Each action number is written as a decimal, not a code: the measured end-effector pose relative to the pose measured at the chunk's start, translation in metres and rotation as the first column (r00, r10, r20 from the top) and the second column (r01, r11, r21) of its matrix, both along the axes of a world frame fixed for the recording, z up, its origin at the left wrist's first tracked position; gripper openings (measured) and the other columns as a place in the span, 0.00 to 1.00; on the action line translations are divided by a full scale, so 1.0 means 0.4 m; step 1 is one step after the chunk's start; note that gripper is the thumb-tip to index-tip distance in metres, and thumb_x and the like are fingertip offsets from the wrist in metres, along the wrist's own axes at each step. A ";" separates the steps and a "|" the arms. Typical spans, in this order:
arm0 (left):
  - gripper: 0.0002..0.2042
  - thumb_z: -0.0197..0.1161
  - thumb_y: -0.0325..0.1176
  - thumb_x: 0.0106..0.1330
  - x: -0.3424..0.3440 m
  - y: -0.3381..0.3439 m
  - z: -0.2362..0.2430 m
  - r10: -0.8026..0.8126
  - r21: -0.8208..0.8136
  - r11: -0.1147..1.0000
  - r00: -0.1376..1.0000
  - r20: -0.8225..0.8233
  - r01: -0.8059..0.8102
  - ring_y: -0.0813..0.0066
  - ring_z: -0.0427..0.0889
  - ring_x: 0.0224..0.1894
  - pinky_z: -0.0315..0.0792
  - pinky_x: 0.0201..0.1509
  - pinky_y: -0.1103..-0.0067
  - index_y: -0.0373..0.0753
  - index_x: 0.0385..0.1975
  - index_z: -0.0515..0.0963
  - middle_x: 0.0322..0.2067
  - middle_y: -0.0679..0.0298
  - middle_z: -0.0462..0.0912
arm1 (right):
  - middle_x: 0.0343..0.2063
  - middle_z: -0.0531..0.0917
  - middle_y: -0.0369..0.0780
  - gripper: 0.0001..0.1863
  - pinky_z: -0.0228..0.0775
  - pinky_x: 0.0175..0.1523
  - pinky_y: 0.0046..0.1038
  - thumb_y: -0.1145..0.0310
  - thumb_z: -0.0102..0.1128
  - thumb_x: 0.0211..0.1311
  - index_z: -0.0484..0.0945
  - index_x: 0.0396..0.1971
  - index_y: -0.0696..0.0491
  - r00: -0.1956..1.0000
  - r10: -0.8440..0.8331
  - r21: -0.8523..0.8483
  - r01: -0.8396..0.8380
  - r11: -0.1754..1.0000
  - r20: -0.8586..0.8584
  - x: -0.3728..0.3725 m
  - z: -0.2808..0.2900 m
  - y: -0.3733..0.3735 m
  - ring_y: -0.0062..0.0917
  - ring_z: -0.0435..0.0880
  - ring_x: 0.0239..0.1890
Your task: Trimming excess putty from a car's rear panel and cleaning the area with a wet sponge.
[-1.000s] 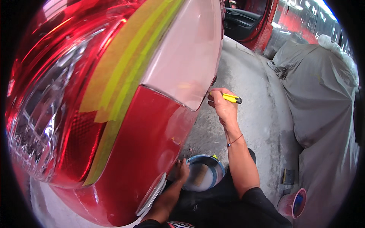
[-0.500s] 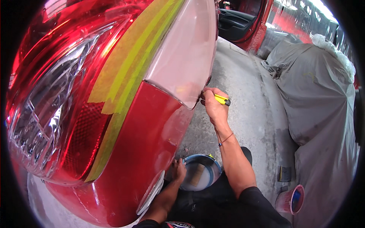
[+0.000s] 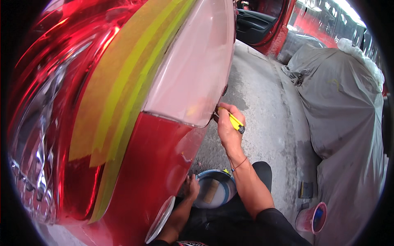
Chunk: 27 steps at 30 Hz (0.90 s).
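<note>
My right hand (image 3: 230, 128) is closed around a yellow utility knife (image 3: 236, 122) with a dark end. Its fingertips meet the edge of the pale, primer-coloured body panel (image 3: 193, 69), just above the seam with the red bumper (image 3: 156, 160). The knife's tip is hidden behind my fingers and the panel edge. Lower down, my left hand (image 3: 191, 187) is beside the bumper's lower side, close to the rim of a round bucket (image 3: 232, 192); its fingers are partly hidden. Overlapping strips of yellow masking tape (image 3: 111, 110) run between the panel and the red-and-clear tail light (image 3: 37, 143).
Cloudy liquid and a tan block (image 3: 211, 192) are in the bucket. A pink tub (image 3: 304, 220) and a small dark pad (image 3: 306, 190) are on the concrete floor (image 3: 271, 119). At right stands something under a grey cover (image 3: 344, 115). A car door (image 3: 258, 20) hangs ajar ahead.
The view has shifted closer over the car, so the tail light and tape appear lower and larger. My right hand is a little higher against the seam, and the knife is tilted more steeply.
</note>
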<state>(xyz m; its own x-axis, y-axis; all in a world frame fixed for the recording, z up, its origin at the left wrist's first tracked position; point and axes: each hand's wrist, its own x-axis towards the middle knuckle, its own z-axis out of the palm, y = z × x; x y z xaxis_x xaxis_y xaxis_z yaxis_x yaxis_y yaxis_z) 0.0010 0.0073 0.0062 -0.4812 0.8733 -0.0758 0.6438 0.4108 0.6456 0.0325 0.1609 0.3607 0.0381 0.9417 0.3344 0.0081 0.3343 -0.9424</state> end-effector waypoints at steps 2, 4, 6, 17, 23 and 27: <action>0.14 0.63 0.39 0.71 -0.001 -0.006 -0.009 -0.017 -0.015 1.000 1.000 0.000 0.017 0.39 0.74 0.60 0.72 0.59 0.53 0.39 0.50 0.74 0.54 0.42 0.75 | 0.22 0.85 0.39 0.18 0.74 0.34 0.28 0.65 0.57 0.62 0.85 0.45 0.62 1.000 -0.017 0.043 0.016 0.999 0.013 -0.005 -0.002 -0.025 0.21 0.82 0.25; 0.14 0.64 0.38 0.71 -0.005 -0.007 -0.036 0.013 0.026 1.000 0.998 -0.056 -0.012 0.39 0.75 0.59 0.72 0.60 0.54 0.39 0.50 0.75 0.53 0.43 0.76 | 0.22 0.85 0.40 0.18 0.74 0.35 0.28 0.65 0.57 0.62 0.85 0.45 0.62 0.999 -0.026 0.084 0.022 0.996 0.044 -0.016 0.010 -0.052 0.21 0.82 0.26; 0.13 0.64 0.38 0.71 -0.004 -0.006 -0.038 0.034 0.068 0.997 0.993 -0.111 -0.027 0.39 0.76 0.58 0.72 0.60 0.54 0.39 0.49 0.75 0.53 0.43 0.76 | 0.21 0.85 0.41 0.17 0.76 0.36 0.28 0.66 0.58 0.62 0.85 0.44 0.62 1.000 0.000 0.085 0.001 0.996 -0.013 -0.019 0.008 -0.046 0.23 0.84 0.26; 0.13 0.66 0.38 0.69 -0.017 -0.013 0.004 -0.009 0.000 1.000 0.992 -0.123 0.009 0.44 0.79 0.50 0.74 0.55 0.58 0.39 0.47 0.76 0.46 0.47 0.79 | 0.50 0.81 0.48 0.20 0.81 0.59 0.38 0.70 0.54 0.70 0.72 0.56 0.65 0.757 0.198 -0.128 -0.349 0.928 -0.623 0.030 -0.040 0.034 0.35 0.85 0.52; 0.16 0.68 0.41 0.68 -0.009 -0.005 0.005 -0.011 0.006 1.000 0.989 -0.151 0.012 0.44 0.79 0.52 0.74 0.54 0.56 0.41 0.50 0.76 0.47 0.48 0.79 | 0.48 0.83 0.48 0.19 0.81 0.59 0.36 0.72 0.51 0.69 0.74 0.55 0.66 0.774 0.259 -0.087 -0.374 0.923 -0.577 0.038 -0.056 0.031 0.33 0.87 0.49; 0.17 0.68 0.40 0.68 -0.018 -0.011 -0.001 -0.008 0.028 1.000 0.986 -0.168 0.013 0.43 0.79 0.52 0.74 0.54 0.57 0.40 0.51 0.76 0.48 0.47 0.79 | 0.45 0.84 0.45 0.17 0.82 0.55 0.34 0.72 0.53 0.68 0.78 0.52 0.67 0.846 0.254 -0.069 -0.321 0.944 -0.469 0.032 -0.056 0.045 0.29 0.87 0.46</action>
